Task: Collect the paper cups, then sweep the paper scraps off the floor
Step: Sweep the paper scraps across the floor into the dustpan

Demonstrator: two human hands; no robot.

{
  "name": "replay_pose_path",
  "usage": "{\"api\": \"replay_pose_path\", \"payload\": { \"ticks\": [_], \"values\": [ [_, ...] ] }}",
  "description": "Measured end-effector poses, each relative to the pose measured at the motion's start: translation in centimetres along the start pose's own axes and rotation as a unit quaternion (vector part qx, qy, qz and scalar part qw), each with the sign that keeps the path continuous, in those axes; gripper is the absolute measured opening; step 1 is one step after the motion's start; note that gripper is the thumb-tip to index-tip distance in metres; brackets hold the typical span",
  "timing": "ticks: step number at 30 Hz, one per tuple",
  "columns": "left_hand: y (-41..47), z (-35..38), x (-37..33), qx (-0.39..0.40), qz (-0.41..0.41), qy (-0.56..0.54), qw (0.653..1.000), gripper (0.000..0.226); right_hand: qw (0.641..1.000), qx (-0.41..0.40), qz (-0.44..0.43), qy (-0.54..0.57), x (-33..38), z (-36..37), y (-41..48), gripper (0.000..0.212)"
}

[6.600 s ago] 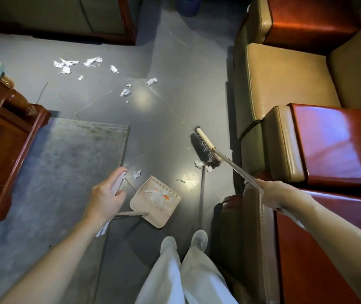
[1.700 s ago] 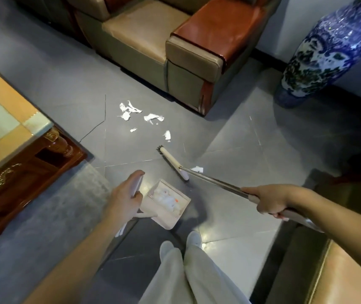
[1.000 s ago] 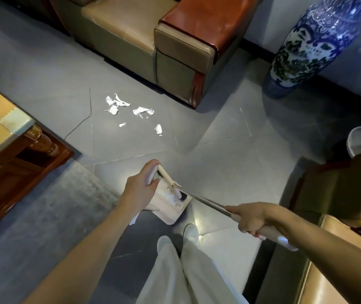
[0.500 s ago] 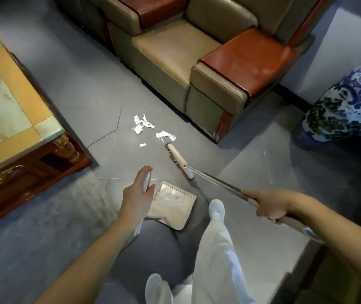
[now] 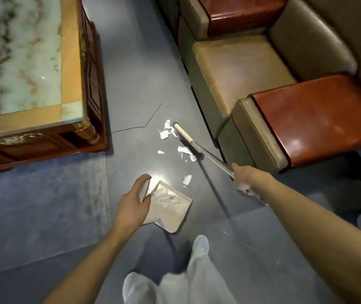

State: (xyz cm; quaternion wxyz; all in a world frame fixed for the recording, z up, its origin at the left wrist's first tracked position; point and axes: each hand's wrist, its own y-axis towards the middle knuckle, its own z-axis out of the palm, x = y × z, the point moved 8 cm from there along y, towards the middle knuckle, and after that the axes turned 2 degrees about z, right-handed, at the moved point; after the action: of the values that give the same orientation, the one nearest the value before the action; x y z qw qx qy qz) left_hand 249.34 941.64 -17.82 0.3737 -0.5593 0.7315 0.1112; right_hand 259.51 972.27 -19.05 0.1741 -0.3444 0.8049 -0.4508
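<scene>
**Paper scraps**: white, torn, loose on the grey tiled floor in the strip between the low table and the armchair. The farthest cluster touches the broom head. Two pieces lie nearer the person, and one more sits just beyond the dustpan's open edge. More white scraps, with a red speck among them, lie inside the pan.

**Broom**: pale head down on the floor against the far cluster, with the metal shaft slanting back to the right hand, which is wrapped round the shaft.

**Dustpan**: beige, with its open edge towards the scraps. Whether it rests on the floor or hangs just above it cannot be told. The left hand grips its handle, fingers and thumb curled round.

**Rug**: grey, on the left, its edge just beside the dustpan.

**Low table**: dark carved wood with a marbled top, at the far left.

**Armchair**: tan cushions and red-brown arms, at the far right, close to the broom head.

**Shoe**: pale, below the dustpan.
</scene>
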Motion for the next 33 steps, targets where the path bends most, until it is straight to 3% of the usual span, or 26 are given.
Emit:
{"api": "replay_pose_path", "payload": {
  "ticks": [4,9,15,18,24,29,33],
  "values": [
    [1.4,0.1,-0.6,-0.020,-0.014,-0.030,0.999,0.045,0.997,0.046,0.008,-0.058,-2.1,1.7,0.7,0.039],
    [3.1,0.2,-1.6,-0.039,-0.024,-0.037,0.998,0.047,0.987,0.111,-0.025,-0.113,-4.0,4.4,-2.0,0.035],
    [4.3,0.4,-1.9,-0.009,-0.030,-0.052,0.998,0.050,0.987,0.159,-0.030,-0.014,-5.3,2.7,-4.4,0.042],
    [5.0,-0.9,-1.4,-0.032,-0.030,-0.058,0.997,0.050,0.982,0.177,-0.003,0.059,-5.8,0.8,-5.6,0.052],
    [6.8,-2.5,-0.9,-0.019,-0.037,-0.054,0.998,0.049,0.988,0.143,-0.023,0.058,-2.6,-3.4,-5.7,0.063],
    [8.8,-4.2,-0.6,-0.043,-0.061,-0.061,0.995,0.049,0.994,0.086,-0.014,0.059,2.1,-8.7,-1.7,0.038],
    [9.5,-5.4,0.4,-0.064,-0.073,-0.040,0.994,0.045,0.999,0.042,-0.027,-0.006,6.6,-13.0,3.6,0.035]
  ]
}}
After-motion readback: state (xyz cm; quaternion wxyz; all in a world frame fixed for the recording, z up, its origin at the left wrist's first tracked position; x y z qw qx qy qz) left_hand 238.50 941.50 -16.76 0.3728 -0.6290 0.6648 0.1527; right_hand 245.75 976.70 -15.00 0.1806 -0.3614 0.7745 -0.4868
